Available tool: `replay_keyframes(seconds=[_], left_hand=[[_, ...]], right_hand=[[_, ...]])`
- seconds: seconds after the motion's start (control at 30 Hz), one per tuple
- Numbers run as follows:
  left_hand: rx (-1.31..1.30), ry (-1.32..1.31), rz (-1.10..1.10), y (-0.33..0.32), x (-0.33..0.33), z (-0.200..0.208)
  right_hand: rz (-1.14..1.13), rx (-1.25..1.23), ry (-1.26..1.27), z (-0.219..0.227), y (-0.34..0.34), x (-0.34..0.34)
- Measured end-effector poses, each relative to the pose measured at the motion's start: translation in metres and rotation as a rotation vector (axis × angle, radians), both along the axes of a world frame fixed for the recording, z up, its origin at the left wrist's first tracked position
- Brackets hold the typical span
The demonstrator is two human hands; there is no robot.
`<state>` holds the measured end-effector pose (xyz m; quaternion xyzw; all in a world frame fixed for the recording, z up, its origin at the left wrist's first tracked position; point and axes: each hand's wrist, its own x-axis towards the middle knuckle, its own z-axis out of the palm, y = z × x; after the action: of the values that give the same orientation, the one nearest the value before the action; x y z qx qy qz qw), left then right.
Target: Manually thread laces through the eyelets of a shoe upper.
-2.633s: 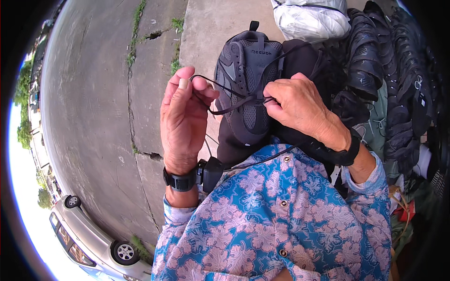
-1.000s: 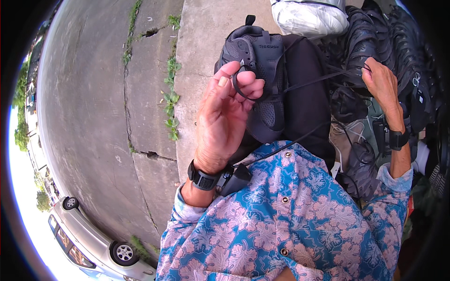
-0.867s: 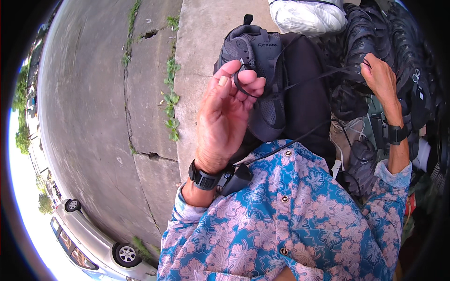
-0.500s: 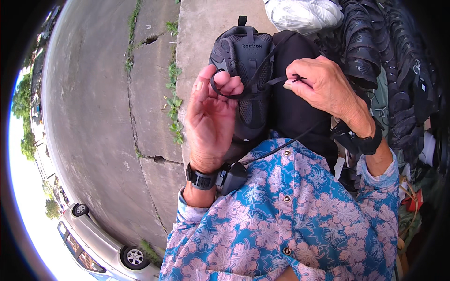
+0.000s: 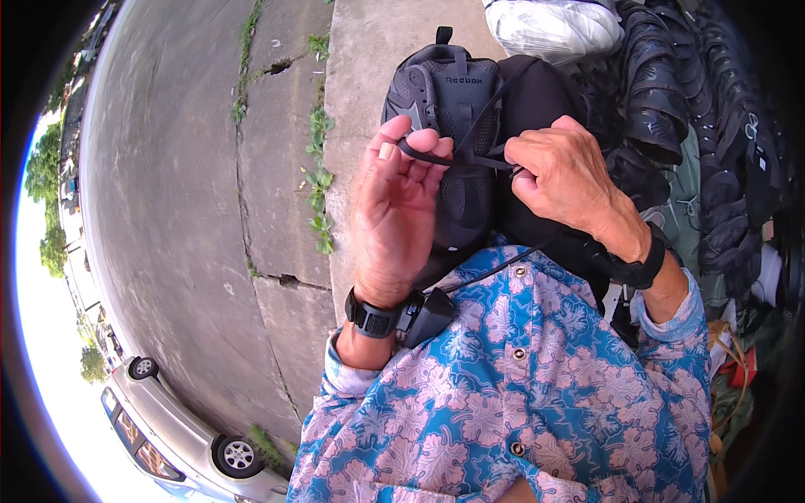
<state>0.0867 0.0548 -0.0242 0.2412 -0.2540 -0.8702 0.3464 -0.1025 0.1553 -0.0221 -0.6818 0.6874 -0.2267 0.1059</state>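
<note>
Beside cracked concrete [image 5: 184, 184], on dark trousers [image 5: 537, 96], a grey mesh shoe [image 5: 464, 194] is rested, its black lace [image 5: 485, 162] pinched by left hand [image 5: 394, 210] and right hand [image 5: 563, 178].

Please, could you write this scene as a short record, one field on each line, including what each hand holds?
Left hand: palm toward the camera, black lace caught at its curled fingers
Right hand: back toward the camera, pinching the same lace
Lace: stretched between both hands, across the shoe
Shoe: dark grey, toe toward the patterned shirt
Wrists: dark band on each
Upper right: white bag, stacked dark items
Left side: concrete ground, parked car
</note>
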Motion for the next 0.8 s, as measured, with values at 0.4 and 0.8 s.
replay_keyframes(seconds=[0.4, 0.8], left_hand=[[-0.034, -0.11, 0.03, 0.002, 0.003, 0.002], [-0.168, -0.253, 0.074, 0.003, 0.001, -0.009]], right_hand=[[0.052, 0.044, -0.044, 0.0, 0.002, 0.003], [-0.057, 0.072, 0.043, -0.002, -0.002, -0.014]])
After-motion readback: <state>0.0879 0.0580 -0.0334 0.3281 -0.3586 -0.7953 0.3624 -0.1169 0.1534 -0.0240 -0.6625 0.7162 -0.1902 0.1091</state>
